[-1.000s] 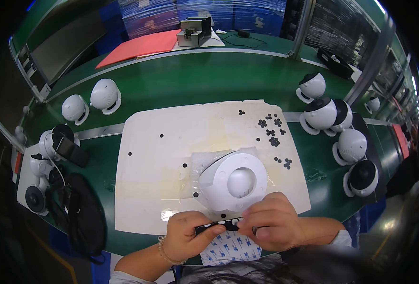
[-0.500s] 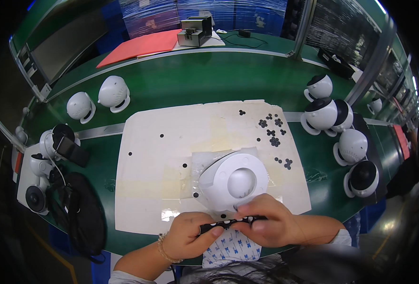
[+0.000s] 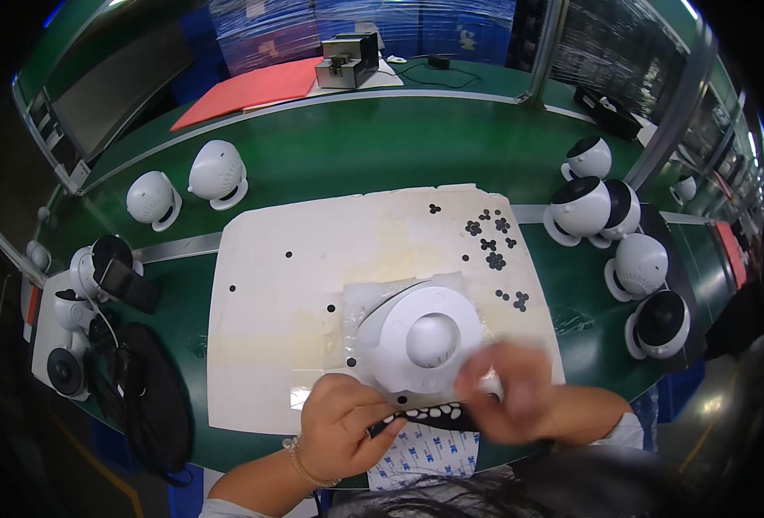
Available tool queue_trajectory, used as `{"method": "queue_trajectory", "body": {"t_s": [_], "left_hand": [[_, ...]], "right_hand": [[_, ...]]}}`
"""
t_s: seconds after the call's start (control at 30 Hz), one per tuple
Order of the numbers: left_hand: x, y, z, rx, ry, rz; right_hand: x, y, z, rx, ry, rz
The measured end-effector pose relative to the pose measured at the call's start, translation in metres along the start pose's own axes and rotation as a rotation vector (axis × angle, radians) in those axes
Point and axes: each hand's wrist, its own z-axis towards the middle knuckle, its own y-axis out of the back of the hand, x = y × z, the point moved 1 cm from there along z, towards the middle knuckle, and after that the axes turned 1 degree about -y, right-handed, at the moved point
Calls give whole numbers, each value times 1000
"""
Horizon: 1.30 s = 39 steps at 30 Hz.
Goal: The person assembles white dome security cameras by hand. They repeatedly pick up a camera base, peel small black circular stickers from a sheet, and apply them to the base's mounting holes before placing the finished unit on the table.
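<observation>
My left hand (image 3: 343, 427) is closed on one end of a black strip (image 3: 459, 423) dotted with white ovals, pinching it between thumb and fingers at the near edge of the worktop. My right hand (image 3: 511, 393) is smeared by motion, just above the strip's right end and beside the white device; whether it holds anything does not show. A white rounded camera-like device (image 3: 390, 367) lies with its ring-shaped base turned up on a translucent foam pad (image 3: 356, 302). Below the strip hangs a white sheet with blue print (image 3: 425, 457).
Small black discs (image 3: 496, 259), some clustered, lie scattered on the pale board (image 3: 269, 337). More white devices (image 3: 641, 263) stand at the right and far left (image 3: 218, 173). At left are a black bag (image 3: 161, 388) and cable. A metal box (image 3: 347, 65) sits at the back.
My right hand has come off the strip and moved up and slightly right. The left hand keeps its grip, and more of the strip's white ovals now show.
</observation>
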Motion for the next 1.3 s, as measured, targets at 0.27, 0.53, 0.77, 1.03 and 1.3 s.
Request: {"method": "queue_trajectory", "body": {"t_s": [0.27,0.53,0.77,1.03,1.3], "left_hand": [[-6,-2,-2,64,-45,353],[-4,-1,-2,72,-57,331],[-4,-3,-2,48,-61,339],[-4,-4,-4,61,-77,325],[-3,-3,-6,48,-89,329]], "right_hand": [[-32,11,27,-78,-333,114],[-30,13,27,-36,-355,88],[-18,12,29,61,-98,-466],[-10,0,36,12,-187,-213],[-14,-10,39,104,-309,-98]]}}
